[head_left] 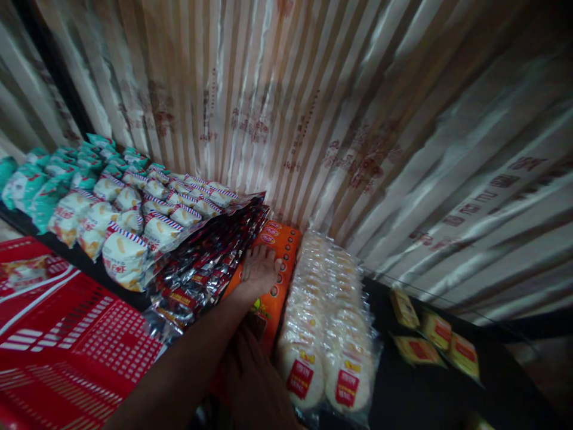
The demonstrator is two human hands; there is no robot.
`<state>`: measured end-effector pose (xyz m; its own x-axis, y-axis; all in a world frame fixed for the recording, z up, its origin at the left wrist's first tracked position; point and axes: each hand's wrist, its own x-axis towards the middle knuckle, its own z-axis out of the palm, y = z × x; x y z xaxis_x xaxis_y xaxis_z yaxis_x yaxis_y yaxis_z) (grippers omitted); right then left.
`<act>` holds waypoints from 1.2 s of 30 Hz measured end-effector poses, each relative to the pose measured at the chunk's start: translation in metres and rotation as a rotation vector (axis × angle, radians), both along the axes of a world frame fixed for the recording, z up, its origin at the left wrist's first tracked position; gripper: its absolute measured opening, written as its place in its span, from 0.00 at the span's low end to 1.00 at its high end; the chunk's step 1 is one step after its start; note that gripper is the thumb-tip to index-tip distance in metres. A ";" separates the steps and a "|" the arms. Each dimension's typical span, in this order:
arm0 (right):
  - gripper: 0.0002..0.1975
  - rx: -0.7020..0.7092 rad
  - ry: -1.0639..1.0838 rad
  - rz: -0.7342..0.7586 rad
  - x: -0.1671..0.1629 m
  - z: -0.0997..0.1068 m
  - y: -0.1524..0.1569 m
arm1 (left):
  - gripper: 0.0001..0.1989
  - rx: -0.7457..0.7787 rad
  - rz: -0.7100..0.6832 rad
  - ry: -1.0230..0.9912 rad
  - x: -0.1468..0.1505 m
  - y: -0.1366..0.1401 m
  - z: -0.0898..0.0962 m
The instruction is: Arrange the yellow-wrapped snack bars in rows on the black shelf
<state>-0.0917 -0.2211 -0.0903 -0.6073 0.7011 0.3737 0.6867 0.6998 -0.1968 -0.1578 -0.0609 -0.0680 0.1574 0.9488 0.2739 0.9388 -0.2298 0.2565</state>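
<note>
My left hand (260,270) reaches in from the lower left and lies palm down on an orange package (290,248). Its fingers look foreshortened and lie apart on the surface. The package has oval logos and a row of small round marks. Closer to me, my right hand (253,373) is at the near end of the same package, fingers stretched out, in dim light. To the left stands a tight row of dark red and silver packets (201,272). Clear-wrapped round white crackers (329,298) stand in two rows on the right.
White snack bags (125,254) and green bags (54,179) fill the black shelf's left side. A red basket (111,337) stands at the lower left. Several small yellow packets (436,331) lie on the black surface (412,394). Pleated printed sheeting (277,89) hangs behind.
</note>
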 end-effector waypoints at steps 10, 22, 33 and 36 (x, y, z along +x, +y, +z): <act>0.25 -0.045 -0.001 -0.108 -0.018 0.004 -0.003 | 0.19 -0.155 -0.076 0.071 0.001 0.009 0.025; 0.20 -0.063 0.092 0.004 0.029 0.042 -0.025 | 0.16 0.221 -0.184 -0.474 0.018 -0.084 0.066; 0.13 -0.058 0.521 -0.688 0.154 0.036 -0.077 | 0.16 0.211 -0.092 -0.479 0.052 -0.216 0.013; 0.15 -0.114 0.515 -0.717 0.168 0.019 -0.072 | 0.17 0.196 -0.095 -0.370 0.057 -0.228 -0.007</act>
